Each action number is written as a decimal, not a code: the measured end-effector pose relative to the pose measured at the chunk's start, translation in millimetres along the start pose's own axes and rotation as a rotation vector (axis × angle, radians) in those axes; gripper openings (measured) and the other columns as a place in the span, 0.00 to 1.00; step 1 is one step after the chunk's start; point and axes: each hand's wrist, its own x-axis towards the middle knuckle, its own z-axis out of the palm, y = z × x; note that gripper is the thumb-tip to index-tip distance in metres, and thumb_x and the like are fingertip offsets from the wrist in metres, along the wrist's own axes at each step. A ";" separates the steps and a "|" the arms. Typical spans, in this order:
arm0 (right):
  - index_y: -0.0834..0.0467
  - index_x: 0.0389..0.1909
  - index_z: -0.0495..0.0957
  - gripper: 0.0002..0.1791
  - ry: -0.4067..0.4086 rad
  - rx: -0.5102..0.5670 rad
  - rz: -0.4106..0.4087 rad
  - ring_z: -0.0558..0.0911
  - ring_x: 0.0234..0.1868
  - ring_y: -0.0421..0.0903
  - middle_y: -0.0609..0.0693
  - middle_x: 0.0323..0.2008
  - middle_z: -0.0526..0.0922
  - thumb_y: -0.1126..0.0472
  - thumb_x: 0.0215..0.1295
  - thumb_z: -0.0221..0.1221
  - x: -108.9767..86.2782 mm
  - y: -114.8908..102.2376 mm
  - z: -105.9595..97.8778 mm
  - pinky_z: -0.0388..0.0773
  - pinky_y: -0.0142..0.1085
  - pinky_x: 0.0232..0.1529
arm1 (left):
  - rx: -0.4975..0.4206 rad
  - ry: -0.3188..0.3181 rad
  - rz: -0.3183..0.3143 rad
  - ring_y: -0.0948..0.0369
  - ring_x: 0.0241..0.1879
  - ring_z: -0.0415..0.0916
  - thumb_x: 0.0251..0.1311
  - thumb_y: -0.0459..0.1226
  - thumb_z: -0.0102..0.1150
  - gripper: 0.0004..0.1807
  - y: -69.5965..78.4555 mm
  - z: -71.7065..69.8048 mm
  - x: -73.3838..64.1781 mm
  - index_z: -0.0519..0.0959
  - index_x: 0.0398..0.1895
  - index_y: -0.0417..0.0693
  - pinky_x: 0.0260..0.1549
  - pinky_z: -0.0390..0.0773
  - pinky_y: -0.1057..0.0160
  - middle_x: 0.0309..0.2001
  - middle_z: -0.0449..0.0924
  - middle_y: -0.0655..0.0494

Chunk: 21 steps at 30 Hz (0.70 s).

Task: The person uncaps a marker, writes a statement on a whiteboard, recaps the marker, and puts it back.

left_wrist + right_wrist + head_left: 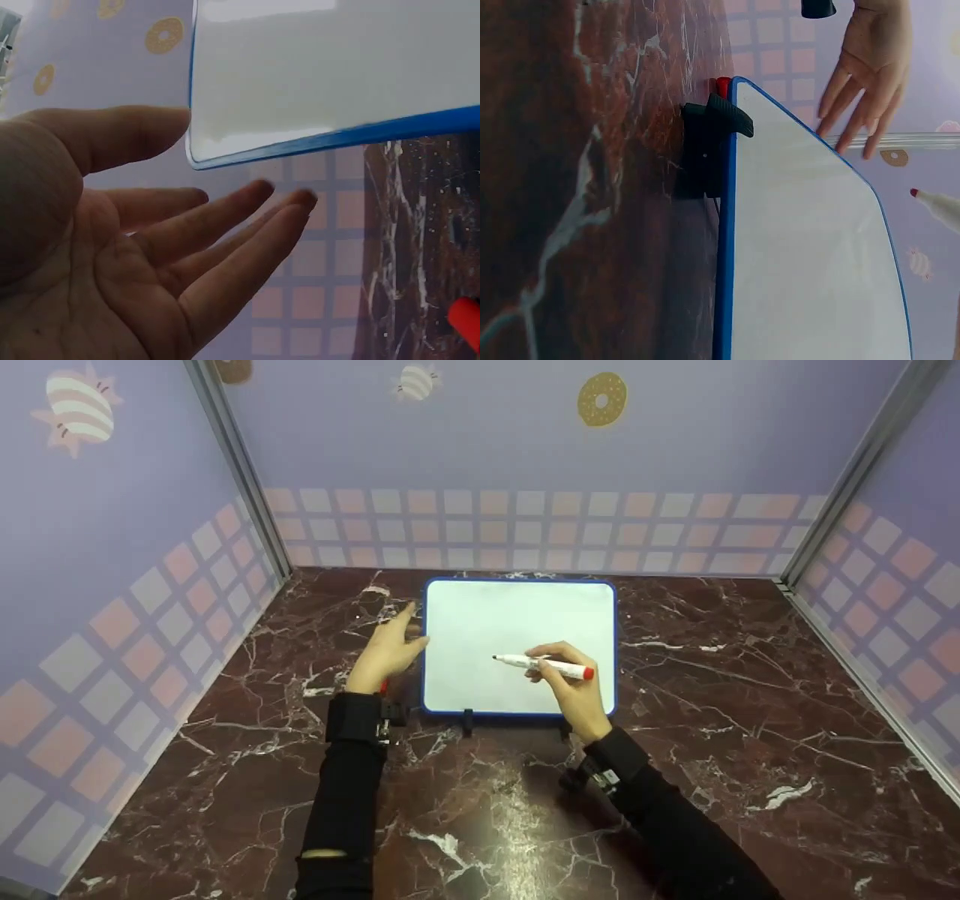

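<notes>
The right grip (577, 697), a person's bare hand, pinches a white marker (517, 661) between thumb and fingers. The marker is in front of the whiteboard (480, 619), right of its middle in the head view, its dark tip pointing left and its red end right; in the right wrist view the tip hangs clear of the board's face. The left grip (388, 652) is released, fingers loosely extended, just beside the whiteboard's left edge; whether its thumb touches the blue frame I cannot tell. Black straps (354, 718) and sleeves (341, 802) cover both wrists and arms.

The whiteboard rests on a tabletop (712, 675) of dark red-brown marbling with white veins, and a light glare lies on it nearer the person than the board. Behind the whiteboard is a lavender back wall (487, 450) with rows of pink and white squares along its foot and a doughnut print (602, 400) above the board. Side walls (127, 562) flank the board, meeting the back wall at metal posts (240, 472).

A black foot (468, 723) overlaps the whiteboard's lower edge. Near its lower left a small red thing (466, 321) lies partly behind the left wrist. The right grip and marker hide some of the board's lower right.
</notes>
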 end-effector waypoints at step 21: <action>0.73 0.26 0.78 0.05 0.114 -0.257 -0.096 0.77 0.20 0.33 0.66 0.23 0.83 0.76 0.59 0.63 49.3 19.9 58.1 0.74 0.21 0.22 | -0.269 -0.082 -0.037 0.39 0.57 0.77 0.71 0.29 0.52 0.29 -31.9 16.7 18.5 0.59 0.73 0.35 0.52 0.83 0.46 0.61 0.72 0.28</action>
